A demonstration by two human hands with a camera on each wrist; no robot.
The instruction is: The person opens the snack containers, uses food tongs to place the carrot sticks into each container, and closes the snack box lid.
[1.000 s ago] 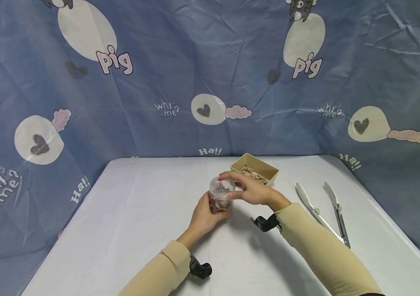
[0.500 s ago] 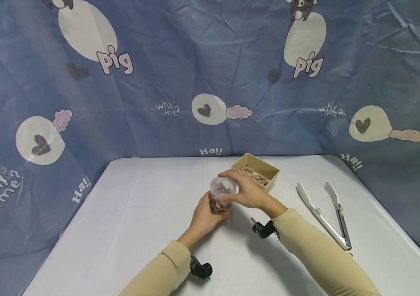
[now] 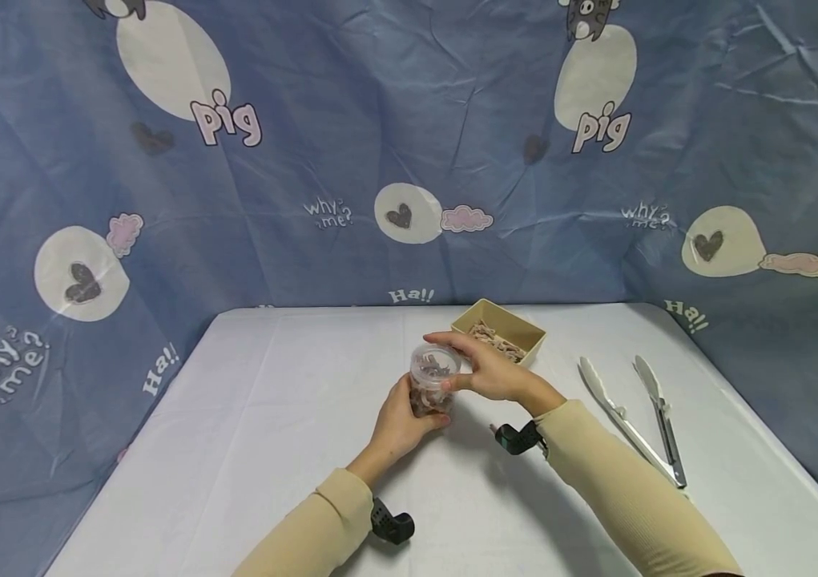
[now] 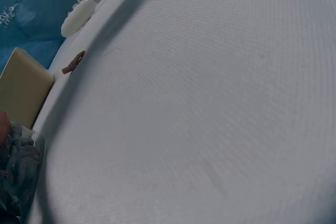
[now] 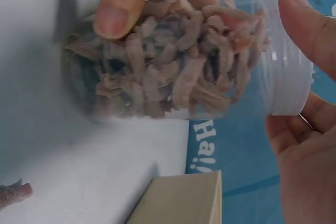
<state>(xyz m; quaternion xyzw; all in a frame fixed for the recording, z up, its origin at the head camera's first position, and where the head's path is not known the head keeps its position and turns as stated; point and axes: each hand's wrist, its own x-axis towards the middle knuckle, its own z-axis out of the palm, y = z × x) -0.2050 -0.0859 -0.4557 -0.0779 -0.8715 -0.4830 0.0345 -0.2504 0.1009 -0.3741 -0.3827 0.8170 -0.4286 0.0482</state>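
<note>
A clear plastic jar (image 5: pixel 173 61) full of pinkish-brown, curled strips stands upright in the middle of the table. My left hand (image 3: pixel 396 418) grips its body low down from the left, the thumb across the near side. On top sits a translucent screw lid (image 5: pixel 289 61). My right hand (image 3: pixel 493 373) holds that lid by its edge, thumb at the near side and fingers round the far side. Only the jar's lower edge shows in the left wrist view.
Right behind the jar is a cream box (image 3: pixel 513 322) with more strips inside. Metal tongs (image 3: pixel 670 442) with pale tips lie spread at the right. A single brown piece (image 4: pixel 73 63) lies on the white tabletop (image 3: pixel 293 401), near the right wrist. A blue patterned cloth (image 3: pixel 293 144) hangs behind.
My right hand has turned on the lid one way and back again, its wrist swinging toward me and then away. The left hand and jar have stayed in place.
</note>
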